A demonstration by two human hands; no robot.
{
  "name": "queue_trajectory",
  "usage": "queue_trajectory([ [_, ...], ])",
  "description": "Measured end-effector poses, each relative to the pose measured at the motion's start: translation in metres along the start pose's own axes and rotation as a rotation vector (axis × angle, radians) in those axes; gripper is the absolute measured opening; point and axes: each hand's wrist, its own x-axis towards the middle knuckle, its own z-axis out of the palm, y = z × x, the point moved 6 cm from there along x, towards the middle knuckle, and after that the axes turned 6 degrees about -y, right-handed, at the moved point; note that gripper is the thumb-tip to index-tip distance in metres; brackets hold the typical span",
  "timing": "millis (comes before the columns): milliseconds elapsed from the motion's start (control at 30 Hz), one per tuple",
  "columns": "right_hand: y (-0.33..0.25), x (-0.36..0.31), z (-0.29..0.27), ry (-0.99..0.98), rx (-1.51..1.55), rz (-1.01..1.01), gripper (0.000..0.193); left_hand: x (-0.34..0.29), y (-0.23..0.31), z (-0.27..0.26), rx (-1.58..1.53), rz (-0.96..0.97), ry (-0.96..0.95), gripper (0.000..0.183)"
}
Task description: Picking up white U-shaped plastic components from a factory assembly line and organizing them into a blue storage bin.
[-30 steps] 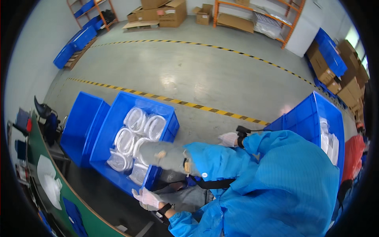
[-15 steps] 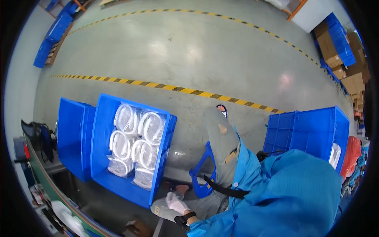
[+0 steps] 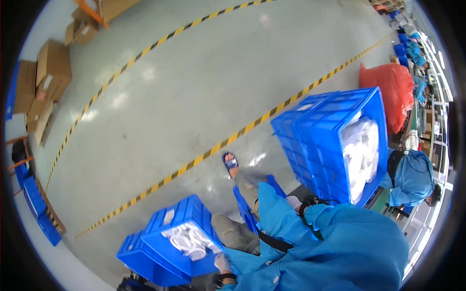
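Note:
My left hand [image 3: 222, 263], in a pale glove with a black band at the wrist, is beside the near corner of a blue bin [image 3: 156, 224]. Its fingers look loosely stretched, with nothing seen in them. In that bin lie white ring-shaped parts [image 3: 190, 242] in clear plastic bags. Near the larger blue bin on the right [image 3: 310, 140] is my right hand [image 3: 294, 202], also gloved; its fingers are mostly hidden and blurred. Bagged white pieces [image 3: 360, 155] fill part of this larger bin.
I am seated on a blue stool [image 3: 244, 209]. Another blue bin [image 3: 138, 254] adjoins the left one. A red bag [image 3: 388, 94] stands behind the right bin, with a person in blue [image 3: 412, 177] nearby. Yellow-black tape [image 3: 221, 145] crosses the floor; cartons [image 3: 51, 72] stand far left.
My view has swung to the right, so the left bins sit lower and the right bin shows larger. My left hand has moved from my knee to the bin's corner. My right hand has come into view.

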Motion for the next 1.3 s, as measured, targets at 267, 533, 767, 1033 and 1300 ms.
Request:
queue_trajectory([
  [267,0.017,-0.013,-0.278,0.301,0.128,0.14,0.023,0.103,0.273,-0.01,0.131,-0.01,-0.098,0.016],
  [533,0.015,0.104,-0.629,0.567,0.387,0.083,0.025,0.254,0.59,-0.016,-0.169,0.068,-0.321,0.025],
  [767,-0.01,0.134,-0.935,0.553,0.69,0.128,0.031,0.376,0.813,-0.04,-0.417,0.232,-0.323,0.034],
  [1033,0.091,0.301,-1.323,0.421,-0.308,0.164,0.018,0.441,1.017,-0.041,-0.933,0.127,0.05,0.044],
  [1300,0.162,0.669,-1.662,0.534,-0.522,0.16,0.048,0.485,1.158,0.164,-1.518,-0.278,0.339,0.035],
])
